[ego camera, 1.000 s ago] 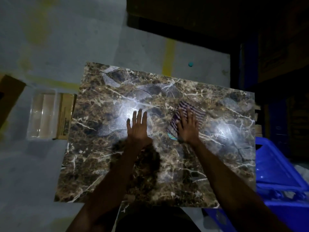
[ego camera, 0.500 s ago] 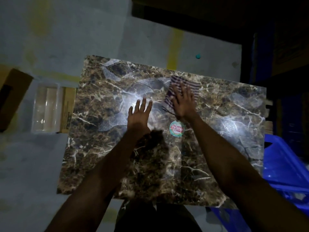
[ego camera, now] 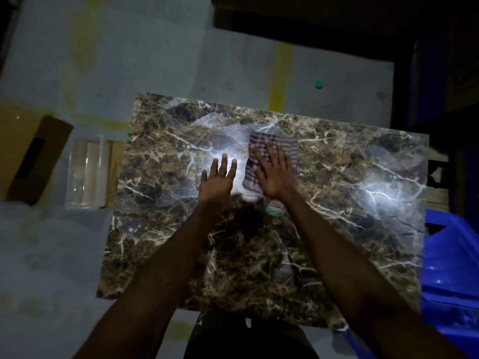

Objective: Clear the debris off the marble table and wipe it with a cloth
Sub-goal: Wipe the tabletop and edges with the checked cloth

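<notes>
R hand (ego camera: 274,174) lies flat, fingers spread, pressing the checked cloth (ego camera: 269,154) onto the marble counter (ego camera: 337,229) just past centre. Since 0.5 s ago cloth has slid back toward the person and now partly covers the round sticker (ego camera: 275,207). L hand (ego camera: 217,180) stays flat w/ straight fingers, bracing. No debris visible, so wiping phase looks underway; near edge prob still unwiped.

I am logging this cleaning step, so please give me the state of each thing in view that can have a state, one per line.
Brown veined marble table: bare of debris, glossy with glare.
Striped checked cloth: lying flat on the table, pressed under the right hand.
Right hand: fingers straight, palm down on the cloth.
Left hand: fingers spread, flat on the table.
Round sticker: on the table, partly hidden by the right wrist.
Brown cardboard box: on the floor, open.
</notes>
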Motion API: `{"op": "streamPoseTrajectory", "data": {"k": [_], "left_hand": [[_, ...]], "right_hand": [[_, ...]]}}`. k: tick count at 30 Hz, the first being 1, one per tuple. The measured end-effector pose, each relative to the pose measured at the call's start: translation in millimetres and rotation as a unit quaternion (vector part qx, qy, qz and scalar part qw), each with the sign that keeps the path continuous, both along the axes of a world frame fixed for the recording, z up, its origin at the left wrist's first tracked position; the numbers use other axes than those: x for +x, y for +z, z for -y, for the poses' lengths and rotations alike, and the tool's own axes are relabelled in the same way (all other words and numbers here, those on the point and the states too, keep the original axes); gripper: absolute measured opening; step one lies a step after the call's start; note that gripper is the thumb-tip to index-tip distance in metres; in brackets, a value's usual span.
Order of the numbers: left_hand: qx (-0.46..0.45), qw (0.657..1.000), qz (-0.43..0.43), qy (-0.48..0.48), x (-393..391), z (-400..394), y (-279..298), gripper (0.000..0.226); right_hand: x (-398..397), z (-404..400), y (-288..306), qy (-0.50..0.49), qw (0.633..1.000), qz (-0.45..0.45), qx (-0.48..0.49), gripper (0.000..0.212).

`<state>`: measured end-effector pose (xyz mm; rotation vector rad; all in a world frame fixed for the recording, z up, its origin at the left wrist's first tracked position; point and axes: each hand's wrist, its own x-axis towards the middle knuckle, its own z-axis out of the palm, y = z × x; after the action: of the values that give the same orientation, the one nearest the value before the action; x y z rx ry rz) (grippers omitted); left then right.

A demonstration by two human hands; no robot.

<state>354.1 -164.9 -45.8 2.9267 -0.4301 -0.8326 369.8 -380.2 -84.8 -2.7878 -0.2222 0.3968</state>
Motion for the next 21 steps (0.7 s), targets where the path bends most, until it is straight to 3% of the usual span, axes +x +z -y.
{"op": "streamPoseTrajectory", "data": {"k": [5, 11, 15, 21], "left_hand": [[0.007, 1.000, -0.004, 0.010, -2.5, 2.0, -6.3, 0.085], [-0.026, 0.999, 0.006, 0.018, -3.4, -1.1, -7.5, 0.088], [-0.025, 0.999, 0.001, 0.022, -3.8, -2.3, -10.5, 0.097], [-0.021, 1.000, -0.013, 0.016, -1.2, -2.2, -6.1, 0.094]], "right_hand": [[44.5, 46.3, 5.6, -0.062, 0.998, 0.025, -0.018, 0.057], [-29.6, 54.1, -1.5, -0.156, 0.987, 0.005, -0.036, 0.060], [-40.5, -1.4, 1.1, -0.080, 0.997, -0.022, -0.006, 0.060], [51.0, 7.3, 3.7, 0.012, 1.000, 0.006, -0.013, 0.058]]}}
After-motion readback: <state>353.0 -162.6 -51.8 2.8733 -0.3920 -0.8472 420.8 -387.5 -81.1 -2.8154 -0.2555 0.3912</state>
